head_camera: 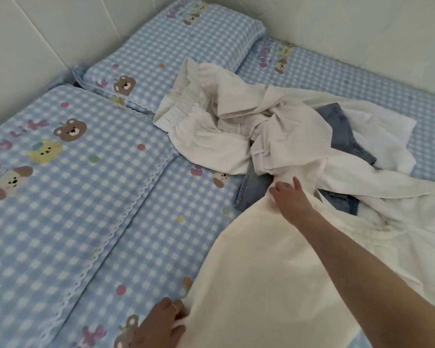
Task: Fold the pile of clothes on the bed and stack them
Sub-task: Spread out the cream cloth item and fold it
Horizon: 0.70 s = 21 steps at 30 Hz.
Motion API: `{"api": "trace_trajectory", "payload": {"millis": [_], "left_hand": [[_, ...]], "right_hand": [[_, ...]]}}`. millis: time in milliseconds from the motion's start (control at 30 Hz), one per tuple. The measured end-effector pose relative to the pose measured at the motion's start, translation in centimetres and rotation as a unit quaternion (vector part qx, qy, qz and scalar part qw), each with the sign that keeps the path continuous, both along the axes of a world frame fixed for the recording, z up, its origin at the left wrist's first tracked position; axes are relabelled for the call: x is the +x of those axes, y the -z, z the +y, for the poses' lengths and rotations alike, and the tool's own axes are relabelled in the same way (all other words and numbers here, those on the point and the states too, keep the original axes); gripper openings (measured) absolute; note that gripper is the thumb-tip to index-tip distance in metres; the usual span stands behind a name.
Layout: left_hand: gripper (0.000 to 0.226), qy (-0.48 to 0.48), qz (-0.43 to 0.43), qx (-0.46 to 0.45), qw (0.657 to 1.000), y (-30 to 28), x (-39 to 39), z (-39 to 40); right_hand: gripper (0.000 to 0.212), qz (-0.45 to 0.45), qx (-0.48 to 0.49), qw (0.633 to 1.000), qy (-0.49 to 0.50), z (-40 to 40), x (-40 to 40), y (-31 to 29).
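A big bed (141, 222) is covered with a blue checked sheet with bears and puppies on it, and two pillows (60, 156) in the same cloth are set by the white wall. A pile of clothes (274, 126) is heaped on the right side of the bed: white things, with blue jeans (342, 131) tucked under them. One cream white garment (261, 285) is pulled out of the pile toward the near edge. Its long way is stretched from the pile down to the near edge. The far end is pinched by the right hand (290, 199), right by the pile. The near corner is gripped by the left hand (158, 325), where a ring (174, 307) is worn. The pile is much nearer to the right hand. No stack is seen yet.
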<state>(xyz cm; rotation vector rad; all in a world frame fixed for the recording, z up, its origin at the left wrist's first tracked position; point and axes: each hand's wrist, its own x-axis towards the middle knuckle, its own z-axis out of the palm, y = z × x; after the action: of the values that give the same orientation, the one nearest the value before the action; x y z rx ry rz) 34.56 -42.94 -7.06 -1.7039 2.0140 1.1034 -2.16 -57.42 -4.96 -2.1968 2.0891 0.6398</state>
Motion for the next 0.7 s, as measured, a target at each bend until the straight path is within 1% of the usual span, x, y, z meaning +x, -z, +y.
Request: {"api": "trace_trajectory", "payload": {"millis": [33,67,100,133,200,233,267,367,400,433,467,500,567,633,700], "left_hand": [[0.022,0.013,0.001,-0.006,1.000,-0.2,0.1,0.6],[0.016,-0.002,0.010,-0.013,1.000,-0.9,0.1,0.7],[0.016,-0.011,0.000,-0.026,1.000,-1.3,0.0,0.8],[0.018,-0.012,-0.001,-0.024,1.000,-2.5,-0.1,0.9],[0.021,0.058,-0.020,-0.044,0.997,-4.2,-0.6,0.8],[0.028,0.055,-0.004,-0.062,0.997,-4.6,-1.0,0.8],[0.043,0.043,0.021,-0.045,0.998,-5.4,-1.6,1.2],[0.077,0.113,0.039,-0.002,0.993,-5.8,-3.8,3.4],[0.087,0.111,0.035,0.013,0.993,-6.0,-4.9,4.5],[0.080,0.140,0.004,0.040,0.989,-5.7,-6.2,6.2],[0.061,0.192,-0.010,0.076,0.978,-5.7,-7.5,8.3],[0.048,0.259,-0.022,0.094,0.961,-5.6,-8.5,10.1],[0.043,0.304,-0.016,0.125,0.944,-4.9,-10.2,13.9],[0.043,0.350,-0.069,0.144,0.923,-4.4,-12.3,16.6],[0.043,0.406,-0.088,0.161,0.895,-3.6,-13.0,19.7]], "right_hand": [[0.038,-0.004,-0.043,0.999,-0.023,0.5,-0.3,-0.2],[0.028,0.006,-0.078,0.996,-0.043,1.4,-0.5,-1.0],[0.025,-0.001,-0.105,0.993,-0.051,2.8,-1.0,-1.9],[0.029,-0.031,-0.126,0.990,-0.049,4.7,-1.5,-3.0],[0.033,-0.077,-0.125,0.989,-0.032,9.7,-3.2,-4.8],[0.036,-0.078,-0.122,0.989,-0.031,12.4,-4.4,-5.5],[0.041,-0.080,-0.113,0.990,-0.028,15.6,-5.7,-6.3],[0.055,-0.075,-0.065,0.995,0.000,25.7,-8.9,-8.8],[0.059,-0.065,-0.051,0.997,0.004,29.0,-10.2,-9.2],[0.061,-0.053,-0.026,0.998,0.020,32.3,-11.3,-10.0],[0.063,-0.041,-0.004,0.998,0.037,35.5,-12.2,-10.5],[0.064,-0.037,0.017,0.998,0.056,38.1,-12.8,-10.9],[0.066,-0.044,0.041,0.993,0.097,44.0,-13.5,-11.4],[0.066,-0.058,0.062,0.986,0.144,49.5,-13.4,-11.5],[0.063,-0.079,0.071,0.977,0.187,53.9,-12.7,-10.9]]}}
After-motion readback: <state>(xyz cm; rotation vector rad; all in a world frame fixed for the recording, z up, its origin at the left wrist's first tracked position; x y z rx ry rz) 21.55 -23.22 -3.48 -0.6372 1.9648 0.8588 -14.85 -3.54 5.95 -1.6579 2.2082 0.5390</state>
